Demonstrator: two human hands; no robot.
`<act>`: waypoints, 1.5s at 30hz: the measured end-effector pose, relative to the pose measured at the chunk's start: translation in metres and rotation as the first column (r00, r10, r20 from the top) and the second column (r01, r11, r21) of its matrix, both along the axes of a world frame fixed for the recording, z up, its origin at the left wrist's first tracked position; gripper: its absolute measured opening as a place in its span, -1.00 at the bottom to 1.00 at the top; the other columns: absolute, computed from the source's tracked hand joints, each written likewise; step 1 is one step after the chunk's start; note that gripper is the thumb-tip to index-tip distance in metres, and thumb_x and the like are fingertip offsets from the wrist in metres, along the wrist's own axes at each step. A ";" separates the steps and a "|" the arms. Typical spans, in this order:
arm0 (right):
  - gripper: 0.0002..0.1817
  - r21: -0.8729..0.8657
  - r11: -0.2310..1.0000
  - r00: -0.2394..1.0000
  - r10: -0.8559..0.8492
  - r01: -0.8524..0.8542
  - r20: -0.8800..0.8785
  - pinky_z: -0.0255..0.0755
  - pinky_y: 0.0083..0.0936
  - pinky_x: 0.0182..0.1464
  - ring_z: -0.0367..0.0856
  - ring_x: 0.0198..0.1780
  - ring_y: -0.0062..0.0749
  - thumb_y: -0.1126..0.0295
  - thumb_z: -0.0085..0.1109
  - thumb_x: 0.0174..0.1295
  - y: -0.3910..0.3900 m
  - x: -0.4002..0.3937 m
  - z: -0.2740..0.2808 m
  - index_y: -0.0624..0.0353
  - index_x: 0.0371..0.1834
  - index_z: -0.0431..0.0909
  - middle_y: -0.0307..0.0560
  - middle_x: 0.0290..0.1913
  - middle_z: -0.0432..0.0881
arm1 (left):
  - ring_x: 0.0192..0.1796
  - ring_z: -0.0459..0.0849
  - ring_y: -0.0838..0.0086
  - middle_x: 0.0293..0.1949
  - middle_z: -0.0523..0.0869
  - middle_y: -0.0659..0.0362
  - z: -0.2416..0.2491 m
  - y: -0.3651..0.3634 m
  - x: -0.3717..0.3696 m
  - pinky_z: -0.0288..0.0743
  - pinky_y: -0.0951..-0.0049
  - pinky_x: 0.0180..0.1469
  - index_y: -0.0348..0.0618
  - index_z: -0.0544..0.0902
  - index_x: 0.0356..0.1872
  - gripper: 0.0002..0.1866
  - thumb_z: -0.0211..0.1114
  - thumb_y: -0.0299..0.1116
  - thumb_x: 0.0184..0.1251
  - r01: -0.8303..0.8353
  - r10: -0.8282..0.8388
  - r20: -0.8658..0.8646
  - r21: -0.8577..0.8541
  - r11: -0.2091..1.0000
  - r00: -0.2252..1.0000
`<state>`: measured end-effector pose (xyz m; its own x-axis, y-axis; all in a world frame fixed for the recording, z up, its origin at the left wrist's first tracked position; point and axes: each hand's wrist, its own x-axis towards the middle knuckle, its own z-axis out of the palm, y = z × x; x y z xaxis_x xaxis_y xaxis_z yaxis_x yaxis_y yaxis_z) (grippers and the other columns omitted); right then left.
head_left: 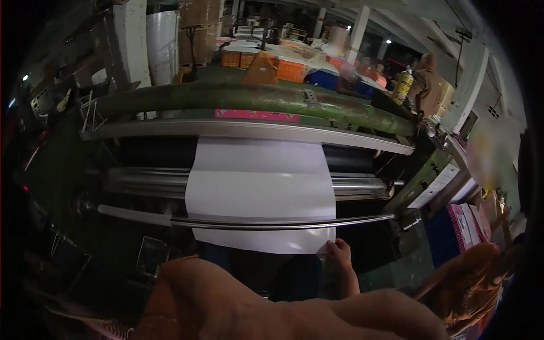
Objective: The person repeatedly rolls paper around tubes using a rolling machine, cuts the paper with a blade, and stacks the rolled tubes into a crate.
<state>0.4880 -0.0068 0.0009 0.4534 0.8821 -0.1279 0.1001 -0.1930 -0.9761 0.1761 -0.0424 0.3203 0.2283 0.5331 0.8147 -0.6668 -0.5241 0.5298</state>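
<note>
A wide, glossy white sheet [260,195] hangs down through a roller machine, passing behind a thin shiny metal rod [283,224]. At its lower right corner my right hand [340,252] is closed, thumb and fingers pinching the edge. Behind the sheet run a black roller [153,154] and bright steel rollers [147,180]. The rod's left part carries a pale sleeve [133,215]. My left hand does not show; bare skin and an orange-brown shape fill the bottom of the view.
A green beam [226,97] and a silver bar [249,130] cross above the sheet. A yellow can [403,85] stands at the beam's right end. One person [470,289] is close at right, near stacked sheets [467,224]. Orange crates [292,70] stand behind.
</note>
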 end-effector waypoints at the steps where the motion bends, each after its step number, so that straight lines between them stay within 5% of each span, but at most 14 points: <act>1: -0.80 -0.012 1.000 1.000 0.002 -0.002 0.021 0.42 -0.60 -0.31 0.53 -0.40 -0.61 0.34 0.25 0.25 -0.002 -0.011 0.020 0.29 -0.26 0.58 -0.22 -0.42 0.62 | -0.07 0.64 0.14 -0.12 0.64 -0.16 0.000 0.003 -0.004 0.55 0.18 0.05 -0.36 0.48 0.03 -0.53 -0.04 -0.05 0.54 -0.061 0.061 0.008 0.014 0.998 0.998; 3: -0.81 0.060 0.998 0.999 0.008 -0.005 -0.045 0.42 -0.60 -0.32 0.53 -0.41 -0.61 0.36 0.24 0.26 0.008 0.020 -0.051 0.29 -0.26 0.58 -0.22 -0.43 0.62 | -0.07 0.63 0.15 -0.11 0.63 -0.16 -0.004 0.003 -0.010 0.55 0.19 0.05 -0.35 0.45 0.08 -0.52 -0.02 -0.04 0.53 -0.159 0.158 0.027 0.059 0.985 0.987; 5: -0.80 0.079 0.997 0.996 -0.001 0.009 -0.094 0.42 -0.60 -0.32 0.53 -0.41 -0.61 0.34 0.25 0.25 0.011 0.026 -0.064 0.30 -0.26 0.59 -0.22 -0.43 0.62 | -0.06 0.62 0.16 -0.09 0.63 -0.16 -0.001 0.010 -0.008 0.54 0.20 0.06 -0.34 0.42 0.13 -0.50 -0.01 -0.03 0.52 -0.228 0.221 0.064 0.125 0.966 0.973; 10: -0.79 0.040 0.999 1.000 -0.015 0.014 0.023 0.42 -0.59 -0.33 0.52 -0.42 -0.61 0.33 0.25 0.25 0.010 0.032 -0.074 0.29 -0.25 0.60 -0.23 -0.44 0.61 | -0.05 0.60 0.17 -0.05 0.61 -0.17 0.012 0.041 -0.029 0.52 0.23 0.06 -0.31 0.34 0.26 -0.43 0.03 -0.01 0.49 -0.371 0.330 0.186 0.263 0.891 0.925; 12: -0.79 0.007 1.000 0.999 -0.002 0.002 -0.033 0.41 -0.60 -0.34 0.51 -0.43 -0.61 0.33 0.25 0.25 0.003 0.012 -0.024 0.29 -0.26 0.59 -0.24 -0.45 0.60 | -0.04 0.59 0.18 -0.03 0.61 -0.17 0.036 0.079 -0.040 0.51 0.24 0.07 -0.30 0.31 0.31 -0.39 0.05 0.00 0.48 -0.425 0.363 0.240 0.307 0.851 0.900; 15: -0.79 0.017 1.000 1.000 0.003 -0.003 -0.018 0.41 -0.61 -0.35 0.51 -0.43 -0.62 0.33 0.25 0.26 0.004 0.010 -0.018 0.29 -0.28 0.58 -0.25 -0.45 0.59 | -0.04 0.58 0.19 -0.02 0.60 -0.18 0.028 0.079 -0.051 0.50 0.25 0.07 -0.29 0.28 0.36 -0.35 0.06 0.01 0.47 -0.478 0.395 0.285 0.338 0.811 0.873; 16: -0.79 0.008 1.000 1.000 0.003 -0.003 -0.023 0.41 -0.61 -0.35 0.51 -0.43 -0.62 0.33 0.24 0.26 0.003 0.010 -0.018 0.29 -0.28 0.58 -0.25 -0.45 0.59 | -0.04 0.58 0.19 -0.01 0.60 -0.18 0.022 0.078 -0.071 0.50 0.25 0.07 -0.30 0.29 0.36 -0.35 0.06 0.01 0.47 -0.495 0.415 0.282 0.338 0.801 0.865; 18: -0.80 0.015 1.000 1.000 0.003 -0.003 -0.022 0.41 -0.61 -0.35 0.51 -0.43 -0.62 0.33 0.25 0.26 0.004 0.007 -0.017 0.29 -0.28 0.57 -0.26 -0.44 0.59 | -0.03 0.57 0.19 -0.01 0.60 -0.18 -0.031 0.033 -0.231 0.49 0.25 0.07 -0.30 0.29 0.35 -0.36 0.06 0.01 0.47 -0.531 0.454 0.281 0.350 0.772 0.845; 19: -0.80 0.022 1.000 1.000 0.000 0.000 -0.018 0.41 -0.61 -0.35 0.51 -0.43 -0.62 0.34 0.25 0.25 0.003 0.006 -0.015 0.29 -0.27 0.57 -0.26 -0.44 0.59 | -0.03 0.57 0.19 -0.01 0.60 -0.18 0.018 0.088 -0.127 0.49 0.25 0.08 -0.30 0.30 0.35 -0.36 0.06 0.01 0.47 -0.550 0.475 0.280 0.355 0.756 0.834; 23: -0.84 0.031 1.000 0.998 0.001 0.001 -0.066 0.38 -0.63 -0.38 0.49 -0.44 -0.64 0.35 0.19 0.29 0.002 0.002 -0.008 0.23 -0.31 0.56 -0.29 -0.45 0.58 | -0.02 0.57 0.19 0.00 0.59 -0.18 0.048 0.120 -0.080 0.48 0.25 0.08 -0.30 0.31 0.34 -0.37 0.06 0.00 0.47 -0.611 0.542 0.284 0.402 0.682 0.791; 29: -0.80 -0.054 0.998 0.999 0.020 -0.018 0.042 0.39 -0.62 -0.37 0.49 -0.45 -0.63 0.31 0.21 0.28 -0.012 0.002 0.003 0.24 -0.32 0.56 -0.26 -0.46 0.59 | -0.01 0.56 0.19 0.01 0.58 -0.18 0.026 0.098 -0.066 0.47 0.25 0.10 -0.30 0.34 0.32 -0.39 0.06 -0.01 0.47 -0.689 0.652 0.250 0.404 0.602 0.716; 33: -0.81 0.028 0.999 0.997 0.035 -0.033 -0.062 0.43 -0.60 -0.35 0.53 -0.42 -0.60 0.31 0.18 0.29 0.005 0.010 -0.015 0.23 -0.24 0.56 -0.24 -0.40 0.61 | -0.01 0.56 0.19 0.02 0.58 -0.17 0.028 0.094 -0.077 0.46 0.25 0.10 -0.31 0.35 0.31 -0.40 0.06 -0.02 0.47 -0.769 0.753 0.271 0.457 0.448 0.600; 43: -0.81 0.044 0.999 0.997 -0.003 0.007 -0.082 0.39 -0.62 -0.34 0.49 -0.42 -0.63 0.33 0.23 0.28 0.001 0.007 -0.021 0.25 -0.28 0.56 -0.28 -0.43 0.58 | 0.01 0.55 0.19 0.04 0.57 -0.17 0.003 0.053 -0.067 0.43 0.25 0.12 -0.31 0.39 0.28 -0.43 0.06 -0.04 0.46 -0.819 0.815 0.324 0.499 0.284 0.480; 45: -0.81 0.057 0.998 0.995 0.007 -0.002 -0.097 0.39 -0.62 -0.34 0.49 -0.42 -0.63 0.32 0.23 0.28 -0.001 0.006 -0.020 0.25 -0.26 0.56 -0.27 -0.43 0.59 | 0.02 0.55 0.19 0.04 0.56 -0.17 0.009 0.068 -0.136 0.43 0.25 0.13 -0.31 0.39 0.27 -0.43 0.06 -0.04 0.46 -0.812 0.817 0.326 0.520 0.265 0.475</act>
